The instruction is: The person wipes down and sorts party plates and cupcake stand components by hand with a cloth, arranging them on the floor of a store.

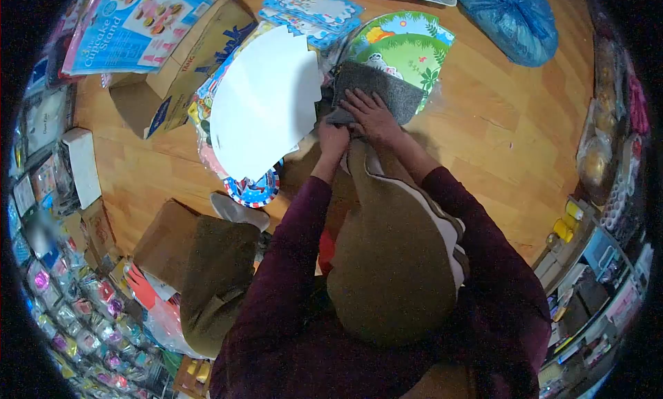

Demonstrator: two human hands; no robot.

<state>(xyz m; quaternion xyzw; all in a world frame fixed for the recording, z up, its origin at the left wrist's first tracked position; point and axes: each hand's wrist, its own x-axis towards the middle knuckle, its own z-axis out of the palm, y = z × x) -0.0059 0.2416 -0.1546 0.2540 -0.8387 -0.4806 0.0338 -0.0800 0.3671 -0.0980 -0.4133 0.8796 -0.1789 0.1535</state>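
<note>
Grey cloth (404,96) is overlapping green cards (418,50) on the floor (497,137). The right hand (378,119) is resting on it, fingers (366,101) spread; the left hand (334,139) is apparently pinching its near edge, a sensible hold for something seemingly soft and light.

From my remote seat I count: left hand (334,138), 1; right hand (375,117), 1; grey cloth (409,101), 1; blue plastic bag (514,21), 1; TANG carton (181,88), 1; white sheet stack (266,105), 1; green jungle-print stack (409,54), 1; individual sheets overlap, uncountable.
</note>
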